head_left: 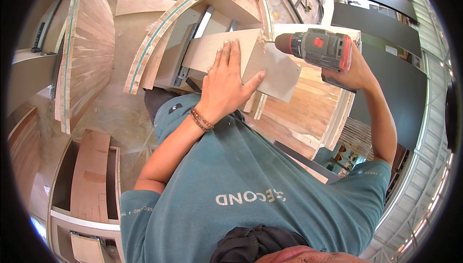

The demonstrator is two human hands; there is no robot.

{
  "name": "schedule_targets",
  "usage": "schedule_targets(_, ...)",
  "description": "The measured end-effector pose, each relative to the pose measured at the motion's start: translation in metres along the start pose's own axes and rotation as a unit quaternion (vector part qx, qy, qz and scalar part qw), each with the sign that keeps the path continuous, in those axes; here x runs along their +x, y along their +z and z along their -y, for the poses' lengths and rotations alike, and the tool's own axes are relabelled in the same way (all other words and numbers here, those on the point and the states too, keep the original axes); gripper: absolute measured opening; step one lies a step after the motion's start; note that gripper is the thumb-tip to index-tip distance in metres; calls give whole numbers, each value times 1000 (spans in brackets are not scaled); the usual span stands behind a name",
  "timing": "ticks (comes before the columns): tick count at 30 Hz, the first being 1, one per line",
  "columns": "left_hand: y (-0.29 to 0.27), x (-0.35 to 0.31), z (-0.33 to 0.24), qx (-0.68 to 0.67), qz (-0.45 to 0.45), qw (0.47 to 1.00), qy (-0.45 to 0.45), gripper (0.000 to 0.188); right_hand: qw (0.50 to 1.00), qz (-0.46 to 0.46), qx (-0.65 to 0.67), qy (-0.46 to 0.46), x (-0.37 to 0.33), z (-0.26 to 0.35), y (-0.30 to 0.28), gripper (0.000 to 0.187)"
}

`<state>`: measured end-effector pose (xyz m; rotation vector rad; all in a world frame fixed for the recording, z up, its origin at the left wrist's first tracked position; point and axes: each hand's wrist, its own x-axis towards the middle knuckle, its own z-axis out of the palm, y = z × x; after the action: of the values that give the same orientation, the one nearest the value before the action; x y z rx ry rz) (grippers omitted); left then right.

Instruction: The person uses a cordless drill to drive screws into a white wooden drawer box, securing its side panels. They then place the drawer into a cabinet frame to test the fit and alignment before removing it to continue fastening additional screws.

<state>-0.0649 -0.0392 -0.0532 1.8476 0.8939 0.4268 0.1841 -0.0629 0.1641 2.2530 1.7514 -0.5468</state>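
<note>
My right hand (360,72) is wrapped round the handle of a cordless drill (316,46), black and grey with red parts. The drill lies level, its bit pointing left at the edge of a light wooden drawer box (200,53). Pale wood shavings (262,41) cling where the bit meets the wood; how deep it sits is hidden. My left hand (225,82) lies flat on the box, fingers stretched and thumb spread over its grey front panel (277,75). A metal drawer slide (203,22) shows beside the box, inside a curved wooden cabinet (159,26).
Another curved wooden cabinet piece (87,55) stands at the left. A wooden panelled unit (301,113) is close below the drill. Large dark panels (390,89) stand at the right. Lower left, a reddish board (90,176) rests on a cabinet frame.
</note>
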Motion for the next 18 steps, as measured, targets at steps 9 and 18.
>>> schedule_targets(9,-7,3,0,-20,-6,1000,23,101,995,68,-3,72,25,60,-37,75)
schedule_targets(18,-9,4,2,-18,-1,999,33,102,995,89,34,17,44,74,-43,50)
